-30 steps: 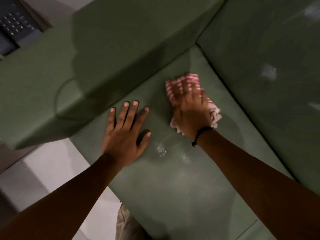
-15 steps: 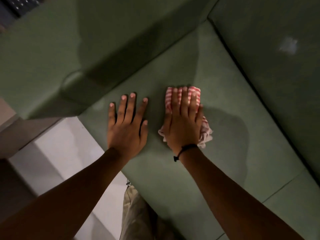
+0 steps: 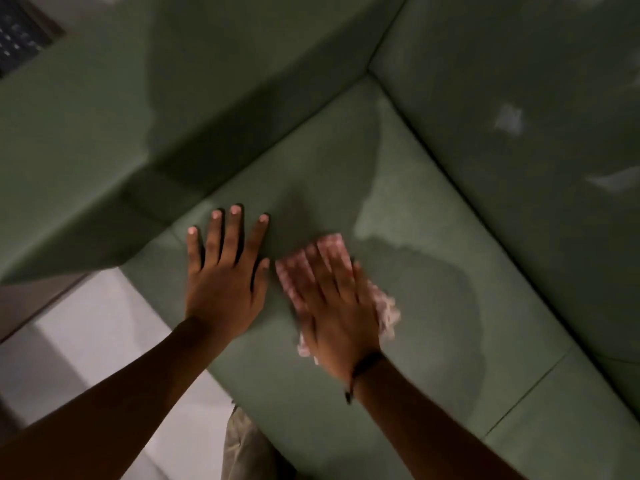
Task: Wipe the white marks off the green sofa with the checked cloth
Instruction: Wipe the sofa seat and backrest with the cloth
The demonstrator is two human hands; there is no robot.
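Head view: the right hand (image 3: 337,306) presses flat, fingers spread, on the one checked cloth (image 3: 330,252) against the green sofa (image 3: 433,341) seat. The left hand (image 3: 225,271) rests flat just beside it, empty. At least two white marks (image 3: 508,118) lie far-right on the backrest, nearer the right hand.

Left hand (image 3: 225,285) flat on the green sofa (image 3: 433,306) seat, fingers spread. Right hand (image 3: 337,313) just beside it, palm pressed down on the red-and-white checked cloth (image 3: 330,249), both blurred. A darker patch on the seat right of the cloth. White marks (image 3: 508,118) show on the backrest, well apart from the hands.
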